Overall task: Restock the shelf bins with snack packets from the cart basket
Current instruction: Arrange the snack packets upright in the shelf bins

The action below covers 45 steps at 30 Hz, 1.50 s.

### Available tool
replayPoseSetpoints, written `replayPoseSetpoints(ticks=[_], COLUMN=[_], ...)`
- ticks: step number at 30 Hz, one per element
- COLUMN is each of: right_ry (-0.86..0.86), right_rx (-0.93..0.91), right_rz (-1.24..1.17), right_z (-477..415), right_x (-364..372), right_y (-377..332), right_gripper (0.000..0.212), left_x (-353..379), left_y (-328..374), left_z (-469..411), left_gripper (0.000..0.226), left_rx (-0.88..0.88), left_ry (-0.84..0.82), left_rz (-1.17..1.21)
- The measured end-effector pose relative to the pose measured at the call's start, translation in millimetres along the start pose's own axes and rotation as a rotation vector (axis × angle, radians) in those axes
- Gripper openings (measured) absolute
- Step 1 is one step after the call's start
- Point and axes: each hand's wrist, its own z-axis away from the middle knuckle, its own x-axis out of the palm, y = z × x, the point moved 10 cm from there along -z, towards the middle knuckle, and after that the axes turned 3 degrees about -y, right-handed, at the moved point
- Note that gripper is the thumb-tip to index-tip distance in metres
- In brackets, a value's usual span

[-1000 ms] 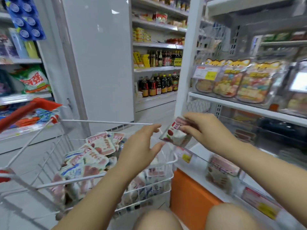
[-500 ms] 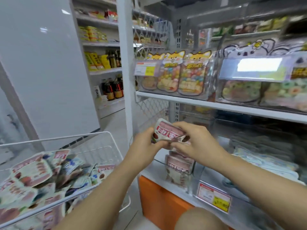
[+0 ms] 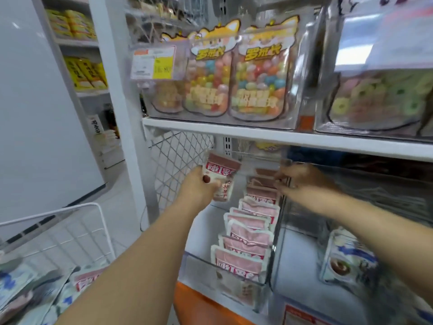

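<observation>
Left grip (image 3: 199,186) pinches packet (image 3: 221,170) | right grip (image 3: 304,181) among far packets (image 3: 260,195), I cannot tell | seems light, soft, slippery: hold sealed edge

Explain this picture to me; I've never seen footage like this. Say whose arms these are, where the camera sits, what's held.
No machine here: a person wears one camera on the head, looking forward and down, so both bare arms are theirs. The left hand grips a red-and-white snack packet in its fingers, beside a row of matching packets standing in a clear shelf bin. The right hand reaches the rearmost ones; blur hides its grip. Candy bags stand on the shelf above; the cart basket is lower left.
</observation>
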Motion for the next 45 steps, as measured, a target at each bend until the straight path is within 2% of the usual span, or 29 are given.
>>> replayPoseSetpoints(ticks=[3,5,8,10,14,16,20,22,24,26,32,45], right_ry=[0.054,0.058,0.104,0.152,0.318,0.349,0.391,0.400,0.403,0.413,0.425,0.417], right_rx=[-0.063,-0.074,-0.067,-0.091,-0.253,-0.297,-0.352,-0.352,-0.351,-0.355,-0.348,-0.330], right_rz=[0.035,0.065,0.077,0.099,0.119,0.103,0.066,0.059,0.058,0.059,0.057,0.064], right_z=[-2.2,-4.4,-3.4,-0.3,9.4,9.2,10.1,10.2,10.1,10.7,10.1,9.0], right_x=[2.8,4.8,0.1,-3.6,-14.1,-13.7,-13.0,-11.9,-11.3,-11.3,-11.2,-7.6], right_y=[-0.1,-0.1,0.3,-2.8,-18.6,-17.1,-17.3,-15.5,-14.1,-14.5,-14.6,-10.8], right_gripper=[0.045,0.050,0.042,0.036,0.039,0.039,0.037,0.037,0.038,0.039,0.036,0.039], left_x=[23.4,38.3,55.9,61.3,82.7,92.8,103.0,106.1,102.4,96.3,96.6,103.6], left_y=[-16.0,-31.7,-54.2,-47.1,-42.5,-42.5,-54.2,-60.3,-64.3,-65.6,-53.4,-47.5], left_z=[-36.0,-67.0,-109.1,-108.1,-106.6,-108.5,-114.2,-117.4,-118.8,-118.1,-113.6,-106.5], left_gripper=[0.035,0.037,0.020,0.021,0.018,0.023,0.018,0.023,0.043,0.052,0.041,0.046], left_rx=[-0.039,-0.072,-0.136,-0.171,-0.162,-0.119,-0.108,-0.114,-0.138,-0.161,-0.083,-0.068], left_ry=[-0.051,-0.082,-0.120,-0.138,-0.251,-0.290,-0.309,-0.284,-0.205,-0.130,-0.139,-0.163], left_rz=[0.040,0.065,0.080,0.103,0.053,0.079,0.034,-0.004,-0.050,-0.059,-0.120,-0.408])
